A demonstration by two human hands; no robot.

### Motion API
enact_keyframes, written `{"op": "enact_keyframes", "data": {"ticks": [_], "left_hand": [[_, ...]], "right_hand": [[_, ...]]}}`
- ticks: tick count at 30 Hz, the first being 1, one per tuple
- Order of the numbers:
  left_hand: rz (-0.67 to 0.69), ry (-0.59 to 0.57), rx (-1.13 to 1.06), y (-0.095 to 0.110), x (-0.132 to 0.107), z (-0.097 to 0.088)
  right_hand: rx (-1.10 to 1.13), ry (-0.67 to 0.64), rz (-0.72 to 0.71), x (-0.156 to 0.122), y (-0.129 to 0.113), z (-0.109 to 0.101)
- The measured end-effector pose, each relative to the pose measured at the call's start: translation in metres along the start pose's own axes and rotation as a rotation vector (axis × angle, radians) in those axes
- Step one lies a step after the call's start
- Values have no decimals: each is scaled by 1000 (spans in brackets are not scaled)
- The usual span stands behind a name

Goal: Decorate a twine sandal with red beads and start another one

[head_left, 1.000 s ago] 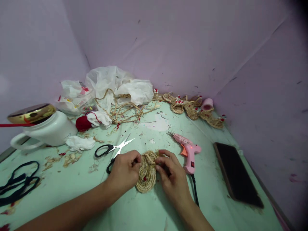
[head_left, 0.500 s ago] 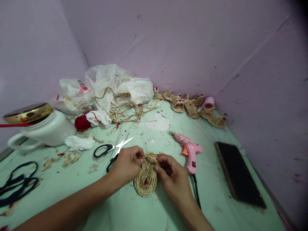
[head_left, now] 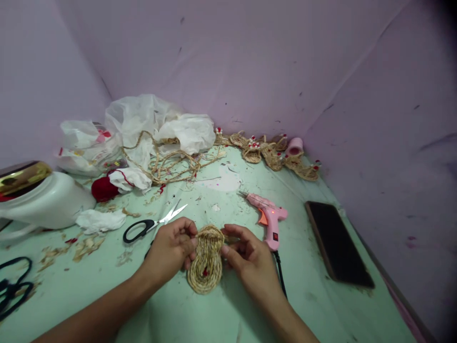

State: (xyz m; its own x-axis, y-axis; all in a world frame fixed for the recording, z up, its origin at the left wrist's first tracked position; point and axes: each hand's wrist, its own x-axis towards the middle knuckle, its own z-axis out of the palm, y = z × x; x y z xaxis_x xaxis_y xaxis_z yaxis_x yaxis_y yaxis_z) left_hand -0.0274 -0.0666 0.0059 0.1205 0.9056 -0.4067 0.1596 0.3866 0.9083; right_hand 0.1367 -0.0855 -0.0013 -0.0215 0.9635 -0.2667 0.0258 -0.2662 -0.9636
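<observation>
One rope sole (head_left: 206,255) (red-flecked) between left hand (head_left: 170,247) and right hand (head_left: 252,259)

Both hands in view, low centre, facing each other, near but not touching. Left forearm (head_left: 107,305) bare, long diagonal up from bottom left; wrist roughly in line. Left hand (head_left: 172,247) back outward, fingers bent, thumb and index tips close in a pinch, other fingers curled below. Right forearm (head_left: 291,319) bare, shorter stretch visible, angles up and inward from bottom right. Right hand (head_left: 250,262) back outward, index arched above, thumb pointing toward left hand, gap between the two; remaining fingers tucked, partly hidden.
</observation>
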Motion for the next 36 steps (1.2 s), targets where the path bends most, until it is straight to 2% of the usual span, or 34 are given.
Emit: {"op": "enact_keyframes", "data": {"ticks": [3,5,7,9,11,13,18,22,29,33,36], "left_hand": [[7,-13,9,0,-2,1],[97,50,146,1,-2,1],[307,162,371,2,-3,1],[569,217,576,3,-4,1],[769,188,682,3,-4,2],[855,144,715,1,-3,3],[842,76,717,-4,-2,6],[792,-5,646,-4,-2,5],[760,-50,591,-1,-4,2],[731,58,644,-2,-9,-3],[531,115,619,-2,-9,-4]], "right_hand": [[21,5,15,1,4,3],[0,-5,-17,2,7,3],[-67,-9,-95,2,9,4],[-149,-12,-177,2,9,4],[-206,-18,-229,0,8,5],[-247,-23,-258,-1,6,7],[-308,3,-309,-2,4,11],[-311,28,-296,0,3,11],[-288,25,-275,0,4,9],[-203,59,-143,1,5,9],[-81,96,-33,2,3,7]]}}
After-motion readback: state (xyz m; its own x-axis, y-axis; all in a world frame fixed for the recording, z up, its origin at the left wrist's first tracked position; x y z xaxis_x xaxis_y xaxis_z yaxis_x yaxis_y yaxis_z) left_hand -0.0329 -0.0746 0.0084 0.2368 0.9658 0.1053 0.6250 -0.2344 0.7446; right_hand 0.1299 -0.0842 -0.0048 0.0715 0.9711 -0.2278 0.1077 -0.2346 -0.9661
